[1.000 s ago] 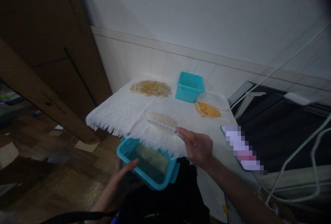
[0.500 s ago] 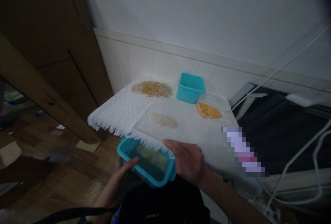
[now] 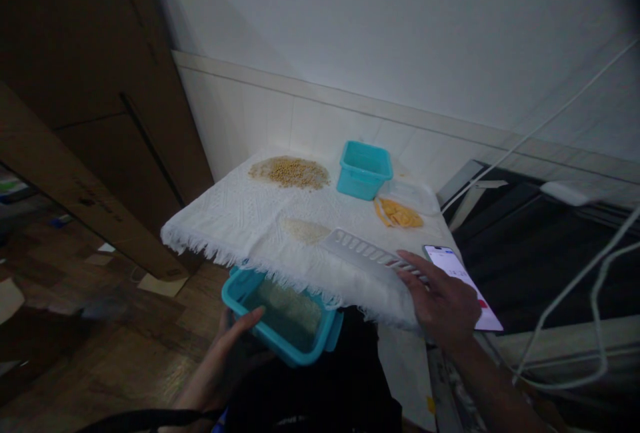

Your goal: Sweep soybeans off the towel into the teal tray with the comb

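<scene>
Below the table's front edge, my left hand (image 3: 235,336) grips a teal plastic container (image 3: 295,356), thumb over its near rim. Pale grains that look like rice (image 3: 293,306) lie inside it, and the cloth fringe hangs over its far rim. My right hand (image 3: 445,303) is closed on the end of a white slotted plastic strip (image 3: 365,249), held over the front right of the white cloth (image 3: 225,206). The strip's far end is at the right side of a small pile of pale grains (image 3: 303,229) on the cloth.
A heap of yellow beans mixed with pale grains (image 3: 290,173) lies at the back left. Behind sit a second teal container (image 3: 365,169), a clear lid (image 3: 413,196) and an orange cloth (image 3: 399,213). A phone (image 3: 457,273) lies at the right edge. White cables (image 3: 540,333) hang at the right.
My right hand has moved right, from the cloth's front edge beside the container to near the phone, and the white strip now shows plainly in it. My left hand still holds the container.
</scene>
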The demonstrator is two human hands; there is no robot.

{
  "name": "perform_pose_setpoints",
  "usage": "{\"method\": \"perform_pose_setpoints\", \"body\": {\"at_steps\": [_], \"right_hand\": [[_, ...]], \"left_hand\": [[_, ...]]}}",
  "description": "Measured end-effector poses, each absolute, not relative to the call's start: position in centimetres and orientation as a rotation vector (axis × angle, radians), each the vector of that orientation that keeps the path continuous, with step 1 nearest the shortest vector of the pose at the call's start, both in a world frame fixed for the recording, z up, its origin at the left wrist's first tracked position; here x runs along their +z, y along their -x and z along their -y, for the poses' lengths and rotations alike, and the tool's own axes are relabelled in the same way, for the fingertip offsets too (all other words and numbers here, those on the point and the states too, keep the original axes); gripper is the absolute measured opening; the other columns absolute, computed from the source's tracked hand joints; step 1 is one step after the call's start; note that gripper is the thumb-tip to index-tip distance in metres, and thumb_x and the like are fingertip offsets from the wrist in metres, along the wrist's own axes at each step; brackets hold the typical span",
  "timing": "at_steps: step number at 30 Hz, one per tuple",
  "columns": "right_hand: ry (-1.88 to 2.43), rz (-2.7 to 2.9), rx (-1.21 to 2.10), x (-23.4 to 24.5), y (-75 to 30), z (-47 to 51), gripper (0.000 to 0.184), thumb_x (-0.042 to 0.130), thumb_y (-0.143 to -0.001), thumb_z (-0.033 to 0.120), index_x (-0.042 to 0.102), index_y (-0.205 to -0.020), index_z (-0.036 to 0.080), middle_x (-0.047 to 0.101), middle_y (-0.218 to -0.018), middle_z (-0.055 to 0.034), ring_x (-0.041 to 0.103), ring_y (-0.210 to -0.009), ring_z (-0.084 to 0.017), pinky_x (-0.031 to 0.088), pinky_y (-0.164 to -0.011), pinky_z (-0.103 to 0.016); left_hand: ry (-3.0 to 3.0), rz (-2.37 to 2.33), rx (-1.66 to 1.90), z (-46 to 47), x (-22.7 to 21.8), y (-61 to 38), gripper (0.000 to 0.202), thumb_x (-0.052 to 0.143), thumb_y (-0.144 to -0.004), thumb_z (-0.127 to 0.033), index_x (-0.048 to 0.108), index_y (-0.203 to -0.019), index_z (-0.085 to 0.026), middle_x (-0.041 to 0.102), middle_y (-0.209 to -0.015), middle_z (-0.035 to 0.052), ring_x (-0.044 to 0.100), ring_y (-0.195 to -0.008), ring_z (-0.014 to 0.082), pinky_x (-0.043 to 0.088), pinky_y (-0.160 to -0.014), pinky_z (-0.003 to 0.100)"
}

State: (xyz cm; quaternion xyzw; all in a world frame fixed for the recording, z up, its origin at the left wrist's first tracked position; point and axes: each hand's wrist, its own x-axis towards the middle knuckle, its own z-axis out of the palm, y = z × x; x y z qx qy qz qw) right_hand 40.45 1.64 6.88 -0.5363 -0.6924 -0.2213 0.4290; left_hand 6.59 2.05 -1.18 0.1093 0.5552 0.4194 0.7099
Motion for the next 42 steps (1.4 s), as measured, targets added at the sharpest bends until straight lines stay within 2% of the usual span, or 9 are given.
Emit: {"method": "perform_pose_setpoints", "body": {"at_steps": [7,13,19,23,27,33,37,42], "right_hand": [[1.35,1.751,-0.51,6.0,-42.1,-1.9,0.028,0.064,-0.112,0.033,0.09,-0.108,0.024,0.089,-0.083,-0.0017,0.077,-0.052,-0.016,0.063,-0.06,-0.023],[1.292,1.766,-0.411,5.6,-40.2,-4.5,0.03,0.061,-0.111,0.033,0.09,-0.11,0.025,0.09,-0.087,-0.002,0.076,-0.051,-0.015,0.063,-0.058,-0.023],[1.178,1.817,-0.325,4.9,-38.5,-7.0,0.031,0.06,-0.107,0.022,0.088,-0.119,0.027,0.091,-0.101,-0.0009,0.083,-0.065,-0.016,0.069,-0.068,-0.024],[1.094,1.836,-0.286,4.5,-37.3,-8.1,0.034,0.061,-0.105,0.016,0.087,-0.124,0.028,0.091,-0.106,-0.001,0.086,-0.073,-0.017,0.071,-0.072,-0.025],[0.995,1.876,-0.26,4.6,-35.9,-9.0,0.037,0.06,-0.104,0.012,0.086,-0.128,0.026,0.091,-0.111,-0.0029,0.089,-0.084,-0.018,0.072,-0.078,-0.025],[0.878,1.903,-0.229,5.3,-34.5,-10.1,0.038,0.058,-0.106,0.01,0.085,-0.129,0.024,0.09,-0.114,-0.0038,0.089,-0.086,-0.018,0.072,-0.079,-0.025],[0.938,1.922,-0.239,5.1,-34.9,-9.5,0.036,0.059,-0.106,0.013,0.086,-0.127,0.024,0.09,-0.113,-0.0036,0.089,-0.086,-0.019,0.073,-0.078,-0.026],[1.015,1.925,-0.268,4.7,-34.9,-8.5,0.038,0.058,-0.105,0.013,0.086,-0.127,0.027,0.09,-0.112,-0.0022,0.089,-0.085,-0.019,0.073,-0.079,-0.027]], "left_hand": [[-0.265,-1.209,0.912,-2.1,-1.1,-6.5,0.116,0.104,-0.067,-0.044,0.041,-0.165,-0.046,0.069,-0.152,0.0159,0.076,-0.129,0.0468,0.066,-0.1,0.064],[-0.257,-1.236,0.939,-2.1,-1.1,-6.7,0.11,0.103,-0.07,-0.042,0.044,-0.163,-0.047,0.071,-0.148,0.0144,0.078,-0.127,0.0466,0.065,-0.1,0.066],[-0.252,-1.24,0.905,-2.4,-0.8,-6.4,0.104,0.101,-0.075,-0.036,0.044,-0.162,-0.043,0.071,-0.147,0.0155,0.08,-0.122,0.0435,0.066,-0.1,0.065],[-0.258,-1.234,0.888,-2.5,-0.6,-6.3,0.111,0.103,-0.073,-0.037,0.041,-0.165,-0.045,0.071,-0.15,0.0152,0.08,-0.123,0.0436,0.064,-0.103,0.066],[-0.238,-1.218,0.914,-2.4,-0.4,-6.6,0.104,0.1,-0.075,-0.035,0.045,-0.163,-0.047,0.071,-0.151,0.0145,0.079,-0.124,0.0455,0.065,-0.1,0.067],[-0.225,-1.23,0.93,-2.3,-0.4,-6.9,0.102,0.097,-0.078,-0.034,0.044,-0.164,-0.045,0.075,-0.144,0.0147,0.081,-0.12,0.0444,0.067,-0.098,0.063],[-0.236,-1.251,0.92,-2.4,-0.5,-6.8,0.1,0.096,-0.08,-0.033,0.044,-0.164,-0.044,0.073,-0.147,0.0164,0.082,-0.116,0.0441,0.067,-0.096,0.064],[-0.219,-1.223,0.947,-2.3,-0.7,-6.9,0.108,0.1,-0.074,-0.033,0.043,-0.165,-0.046,0.073,-0.148,0.0154,0.082,-0.116,0.0446,0.067,-0.097,0.064]]}}
